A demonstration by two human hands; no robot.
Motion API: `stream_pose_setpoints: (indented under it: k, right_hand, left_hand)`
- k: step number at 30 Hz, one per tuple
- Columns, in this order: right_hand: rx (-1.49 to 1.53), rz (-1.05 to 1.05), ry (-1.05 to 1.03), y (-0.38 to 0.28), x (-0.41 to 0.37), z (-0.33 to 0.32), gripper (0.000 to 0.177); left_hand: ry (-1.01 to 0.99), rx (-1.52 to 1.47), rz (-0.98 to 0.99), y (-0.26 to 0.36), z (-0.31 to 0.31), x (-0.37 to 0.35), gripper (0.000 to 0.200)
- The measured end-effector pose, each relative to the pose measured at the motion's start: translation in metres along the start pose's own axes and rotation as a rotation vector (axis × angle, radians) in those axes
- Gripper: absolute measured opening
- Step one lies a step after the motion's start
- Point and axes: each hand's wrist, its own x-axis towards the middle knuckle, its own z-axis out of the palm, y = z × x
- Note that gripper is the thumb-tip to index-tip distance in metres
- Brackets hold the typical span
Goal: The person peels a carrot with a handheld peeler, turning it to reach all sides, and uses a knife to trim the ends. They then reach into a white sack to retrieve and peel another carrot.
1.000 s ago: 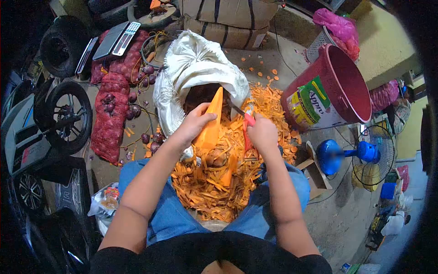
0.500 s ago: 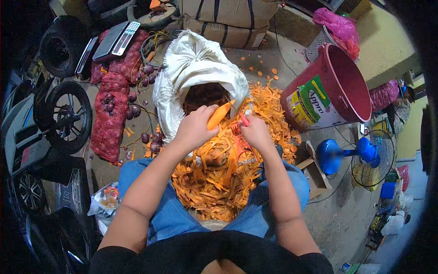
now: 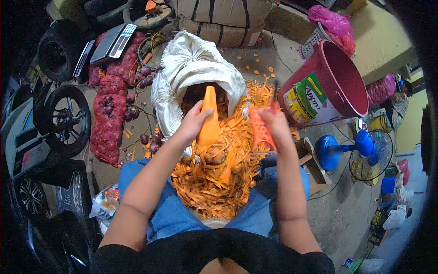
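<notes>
My left hand [image 3: 194, 122] grips a large peeled orange carrot [image 3: 209, 117], held upright over a heap of carrot peelings [image 3: 214, 182] between my knees. My right hand [image 3: 276, 123] holds a peeler with a red handle [image 3: 270, 106], lifted to the right and apart from the carrot; a long orange peel strip [image 3: 260, 129] hangs from it. Just beyond the carrot stands an open white sack [image 3: 191, 64] with dark contents inside.
A big red bucket [image 3: 335, 86] lies tilted at the right. Red mesh bags of onions [image 3: 108, 114] and loose onions lie at the left, with scales [image 3: 112, 41] on top. Tyres, cardboard boxes [image 3: 219, 18], a blue fan [image 3: 365, 150] and a small wooden box [image 3: 315, 169] surround me.
My left hand has turned the carrot from tilted to upright. My right hand has swung the peeler away to the right, with a peel strip hanging from it.
</notes>
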Motion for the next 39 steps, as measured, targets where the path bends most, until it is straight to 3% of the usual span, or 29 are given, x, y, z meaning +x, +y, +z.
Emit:
stream_pose_setpoints:
  k: [1,4,9,11,13,15,16,17,18,23,25,26,27,28,31,32,36,37,39]
  right_hand:
    - [0.085,-0.039,0.037,-0.011,-0.011,-0.003,0.015]
    - [0.341,-0.169,0.171,-0.028,-0.031,-0.019,0.012]
    - [0.569,-0.14,0.113,-0.017,-0.025,-0.041,0.01]
    - [0.488,-0.212,0.227,-0.006,-0.019,-0.048,0.01]
    - [0.491,-0.239,0.338,0.02,0.008,-0.074,0.01]
    - [0.839,-0.228,0.161,0.033,0.026,-0.114,0.016]
    - [0.621,-0.208,0.488,0.013,0.01,-0.105,0.017]
    - [0.621,-0.217,0.497,0.004,0.004,-0.112,0.017]
    - [0.667,-0.298,0.567,-0.003,0.001,-0.117,0.016]
    - [0.789,-0.404,0.742,-0.008,-0.017,-0.15,0.016]
    - [0.925,-0.514,0.297,0.015,-0.013,-0.176,0.017]
    - [0.927,-0.455,0.552,0.008,-0.01,-0.172,0.015]
    - [0.929,-0.459,0.555,0.006,-0.011,-0.172,0.015]
    - [0.949,-0.461,0.527,0.005,-0.012,-0.173,0.015]
    - [0.934,-0.46,0.533,-0.001,-0.017,-0.171,0.016]
    - [0.906,-0.452,0.557,-0.003,-0.017,-0.17,0.017]
    - [0.9,-0.461,0.477,-0.001,-0.018,-0.17,0.018]
    - [0.898,-0.468,0.456,-0.002,-0.017,-0.169,0.018]
    - [0.901,-0.472,0.433,-0.004,-0.014,-0.166,0.018]
  left_hand:
    - [0.001,0.0,-0.003,-0.003,-0.001,0.001,0.034]
    - [0.073,-0.397,-0.405,-0.022,-0.008,0.009,0.029]
    - [0.06,-0.512,-0.508,-0.044,-0.01,0.014,0.028]
    - [0.051,-0.522,-0.53,-0.054,-0.01,0.017,0.03]
    - [0.108,-0.406,-0.53,-0.063,-0.007,0.015,0.031]
    - [0.132,-0.342,-0.557,-0.074,0.0,0.007,0.033]
    - [0.121,-0.152,-0.602,-0.101,-0.01,0.012,0.033]
    - [0.112,0.041,-0.64,-0.118,-0.015,0.019,0.033]
    - [0.108,0.045,-0.637,-0.122,-0.014,0.023,0.033]
    - [-0.816,1.392,-0.634,-0.123,-0.003,0.065,0.03]
    - [-0.654,1.105,-0.902,-0.093,0.034,0.112,0.031]
    - [-0.542,0.896,-0.68,-0.029,0.083,0.099,0.03]
    - [-0.487,0.809,-0.507,0.003,0.114,0.11,0.033]
    - [-0.692,0.536,-0.195,0.003,0.135,0.153,0.033]
    - [-0.334,-0.267,0.301,0.122,0.233,0.126,0.029]
    - [-0.338,-0.266,0.299,0.14,0.242,0.117,0.029]
    - [-0.32,0.019,0.954,0.185,0.257,0.078,0.028]
    - [-0.311,0.021,0.949,0.171,0.248,0.077,0.028]
    - [-0.173,0.661,1.269,0.122,0.212,0.083,0.034]
